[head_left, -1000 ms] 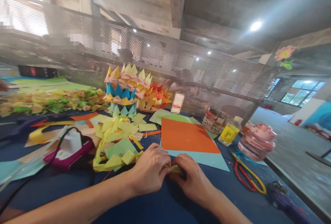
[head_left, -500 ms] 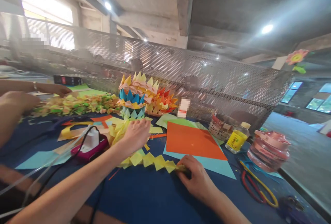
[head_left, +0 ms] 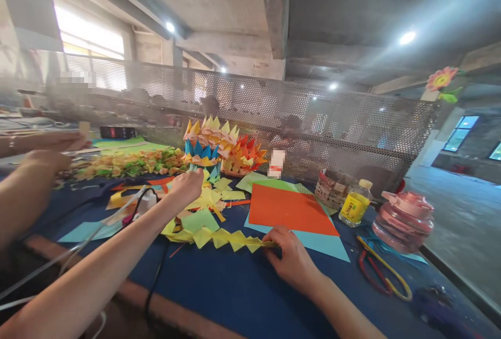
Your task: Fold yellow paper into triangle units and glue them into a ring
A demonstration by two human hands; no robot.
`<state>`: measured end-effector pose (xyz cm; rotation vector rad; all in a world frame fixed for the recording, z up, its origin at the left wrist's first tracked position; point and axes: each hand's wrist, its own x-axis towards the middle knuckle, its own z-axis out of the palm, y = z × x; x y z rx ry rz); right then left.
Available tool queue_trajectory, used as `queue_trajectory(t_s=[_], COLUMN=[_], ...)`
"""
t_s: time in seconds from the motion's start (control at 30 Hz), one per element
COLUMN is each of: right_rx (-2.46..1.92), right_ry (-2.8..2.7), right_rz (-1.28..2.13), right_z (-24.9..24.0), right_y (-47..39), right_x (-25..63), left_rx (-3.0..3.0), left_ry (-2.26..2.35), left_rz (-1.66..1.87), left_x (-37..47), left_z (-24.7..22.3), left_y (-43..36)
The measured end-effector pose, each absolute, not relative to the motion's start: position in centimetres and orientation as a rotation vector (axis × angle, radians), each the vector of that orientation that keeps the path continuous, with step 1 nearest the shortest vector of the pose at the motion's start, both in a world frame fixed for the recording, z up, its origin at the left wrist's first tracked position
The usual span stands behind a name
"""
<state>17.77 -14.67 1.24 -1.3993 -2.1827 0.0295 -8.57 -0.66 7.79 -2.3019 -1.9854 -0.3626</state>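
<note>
A chain of folded yellow paper points [head_left: 213, 238] lies across the blue tabletop in front of me. My right hand [head_left: 288, 251] pinches its right end between thumb and fingers. My left hand [head_left: 188, 186] reaches over the pile of loose yellow paper pieces [head_left: 209, 199], its fingers closed. Whatever those fingers hold, if anything, is hidden. Just beyond it stand stacked paper crowns [head_left: 201, 152] in blue, peach and yellow. A pale green paper square [head_left: 200, 220] lies between the pile and the chain.
Orange sheets [head_left: 293, 208] lie over light blue paper. Right of them stand a basket [head_left: 331, 190], a yellow-labelled bottle [head_left: 355, 203], a pink jug [head_left: 403, 221] and scissors [head_left: 385, 271]. A power strip with cables [head_left: 135, 214] lies left. A co-worker's hands [head_left: 47, 159] work near paper scraps [head_left: 129, 164].
My left hand has moved left and away from me, uncovering more of the yellow pieces and the pale green square. My right hand still pinches the chain's end. The co-worker's hands have shifted.
</note>
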Motion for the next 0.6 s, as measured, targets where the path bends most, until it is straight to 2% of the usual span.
queue_trajectory(t_s=[0.23,0.6], right_rx=[-1.305,-1.216], right_ry=[-2.144,-2.257], right_rz=[0.115,0.187], right_z=[1.9,1.8], right_y=[-14.9,-14.9], right_x=[18.3,18.6], left_rx=[-2.405,-2.813], left_ry=[-1.636,-1.121], left_rz=[-0.467,-0.554], left_x=[-5.8,3.1], left_z=[10.1,9.2], left_y=[-1.9,-1.8])
